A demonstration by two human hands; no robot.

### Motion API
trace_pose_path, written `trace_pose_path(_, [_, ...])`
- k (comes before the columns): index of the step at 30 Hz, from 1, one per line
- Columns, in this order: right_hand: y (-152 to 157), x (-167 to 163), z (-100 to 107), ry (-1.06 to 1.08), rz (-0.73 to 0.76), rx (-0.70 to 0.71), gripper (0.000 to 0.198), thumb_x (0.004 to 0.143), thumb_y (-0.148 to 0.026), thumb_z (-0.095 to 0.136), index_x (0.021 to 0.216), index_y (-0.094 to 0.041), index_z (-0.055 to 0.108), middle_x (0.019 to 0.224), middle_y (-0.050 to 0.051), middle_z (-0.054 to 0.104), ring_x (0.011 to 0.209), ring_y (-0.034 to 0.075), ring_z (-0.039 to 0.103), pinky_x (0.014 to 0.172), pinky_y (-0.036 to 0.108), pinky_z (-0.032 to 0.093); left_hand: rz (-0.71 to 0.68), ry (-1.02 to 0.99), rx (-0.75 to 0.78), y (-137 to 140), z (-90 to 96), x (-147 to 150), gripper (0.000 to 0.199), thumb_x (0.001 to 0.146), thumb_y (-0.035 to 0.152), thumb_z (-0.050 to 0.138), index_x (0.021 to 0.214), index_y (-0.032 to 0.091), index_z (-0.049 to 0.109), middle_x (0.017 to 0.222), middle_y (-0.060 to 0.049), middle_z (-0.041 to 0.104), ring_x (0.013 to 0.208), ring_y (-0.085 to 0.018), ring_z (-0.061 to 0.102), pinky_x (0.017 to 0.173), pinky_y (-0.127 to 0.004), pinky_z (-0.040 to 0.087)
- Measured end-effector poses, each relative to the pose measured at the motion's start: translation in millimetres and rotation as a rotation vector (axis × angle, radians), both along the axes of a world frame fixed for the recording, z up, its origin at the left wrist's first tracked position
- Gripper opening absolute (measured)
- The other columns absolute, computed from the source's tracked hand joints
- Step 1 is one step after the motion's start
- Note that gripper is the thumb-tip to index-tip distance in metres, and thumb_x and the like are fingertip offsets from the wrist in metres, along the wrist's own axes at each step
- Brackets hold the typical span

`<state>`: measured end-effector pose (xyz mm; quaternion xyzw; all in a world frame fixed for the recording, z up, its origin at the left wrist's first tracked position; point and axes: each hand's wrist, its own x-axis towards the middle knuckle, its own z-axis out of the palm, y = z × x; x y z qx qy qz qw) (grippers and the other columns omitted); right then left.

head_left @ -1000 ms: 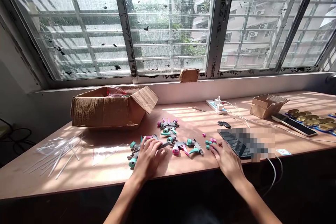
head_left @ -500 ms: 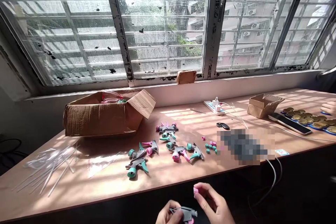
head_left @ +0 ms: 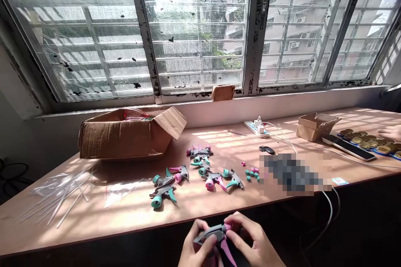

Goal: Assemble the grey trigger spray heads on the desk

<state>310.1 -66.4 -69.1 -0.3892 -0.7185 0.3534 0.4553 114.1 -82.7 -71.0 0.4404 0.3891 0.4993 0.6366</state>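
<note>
Left grip [head_left: 194,250] holding spray head [head_left: 216,231], long axis crosswise, pink cap [head_left: 227,226] rightward in right grip [head_left: 254,240]

- We see smooth grey-and-pink plastic on the trigger head [head_left: 216,230].
- The large box [head_left: 119,139] shows us matt, ribbed cardboard (rather rough).
- Our tabletop [head_left: 103,222] looks smooth, wood-like.
- The discs [head_left: 365,145] look glossy, metallic.

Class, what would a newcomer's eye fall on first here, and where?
Probably the bright barred window, filling the top of the view. Below it, an open cardboard box stands at left on the table, and grey spray heads with pink or green parts lie scattered near its middle. In front of the near edge, the left hand holds another spray head while the right hand pinches its pink tip.
</note>
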Motion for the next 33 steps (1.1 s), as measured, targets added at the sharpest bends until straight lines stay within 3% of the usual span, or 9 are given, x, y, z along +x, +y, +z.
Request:
trace_pose_path(4, [39.6,0.9,37.5,0.043,0.030,0.110,0.026,0.099,-0.044,0.059,0.112,-0.024,0.070,0.107,0.007,0.073,0.085,0.020,0.069,0.072,0.027,0.055,-0.022,0.117,0.157,38.1,47.4,-2.0,0.051,0.081,0.057,0.077,0.109,0.021,0.055,0.063,-0.001,0.070,0.051,-0.020,0.067,0.044,-0.026,0.050])
trace_pose_path(6, [69.5,-1.2,52.1,0.102,0.049,0.131,0.029,0.097,-0.047,0.061,0.110,-0.022,0.070,0.104,0.007,0.072,0.091,0.021,0.069,0.076,0.028,0.056,-0.036,0.203,0.222,65.5,66.9,-4.5,0.052,0.073,0.056,0.082,0.100,0.016,0.061,0.065,-0.003,0.071,0.055,-0.021,0.069,0.048,-0.027,0.053])
trace_pose_path(8, [97.3,-5.8,58.2,0.123,0.066,0.119,0.035,0.093,-0.052,0.063,0.108,-0.021,0.071,0.097,0.006,0.073,0.084,0.021,0.069,0.071,0.028,0.057,0.007,0.208,0.260,88.8,75.8,-7.2,0.049,0.071,0.050,0.086,0.096,0.016,0.062,0.069,-0.002,0.071,0.063,-0.020,0.070,0.057,-0.027,0.056])
trace_pose_path(11, [123.0,-15.9,51.9,0.132,0.072,0.122,0.043,0.093,-0.058,0.060,0.108,-0.019,0.072,0.097,0.007,0.074,0.085,0.022,0.071,0.075,0.031,0.058,0.061,0.195,0.243,106.9,69.4,-11.1,0.047,0.077,0.053,0.080,0.098,0.020,0.054,0.065,0.002,0.069,0.057,-0.017,0.068,0.054,-0.026,0.054])
trace_pose_path(16, [127.8,-24.4,34.8,0.089,0.013,0.146,0.039,0.095,-0.052,0.060,0.107,-0.018,0.074,0.099,0.009,0.076,0.084,0.023,0.070,0.073,0.031,0.055,0.072,0.205,0.202,109.1,48.6,-16.3,0.042,0.081,0.050,0.078,0.098,0.023,0.050,0.071,0.002,0.069,0.052,-0.014,0.064,0.052,-0.024,0.050])
trace_pose_path(21, [123.5,-21.1,33.7,0.014,0.004,0.188,0.051,0.104,-0.052,0.042,0.077,-0.018,0.070,0.071,0.004,0.066,0.067,0.019,0.062,0.068,0.029,0.049,0.046,0.216,0.211,110.9,44.0,-15.9,0.045,0.075,0.054,0.081,0.091,0.022,0.055,0.085,-0.001,0.070,0.054,-0.014,0.064,0.053,-0.026,0.051])
trace_pose_path(26, [118.1,-21.2,33.8,0.001,0.020,0.196,0.039,0.101,-0.052,0.048,0.121,-0.021,0.058,0.096,0.006,0.069,0.076,0.019,0.066,0.062,0.025,0.049,0.060,0.226,0.216,113.1,41.7,-16.8,0.045,0.075,0.055,0.080,0.096,0.022,0.058,0.084,-0.002,0.070,0.059,-0.017,0.065,0.056,-0.027,0.051])
trace_pose_path(33, [116.7,-15.2,33.9,-0.042,0.018,0.197,0.033,0.101,-0.051,0.050,0.102,-0.020,0.063,0.090,0.005,0.072,0.079,0.019,0.069,0.067,0.026,0.051,0.078,0.244,0.226,112.0,43.1,-16.9,0.048,0.075,0.056,0.077,0.100,0.024,0.052,0.073,0.000,0.067,0.054,-0.017,0.061,0.049,-0.025,0.041])
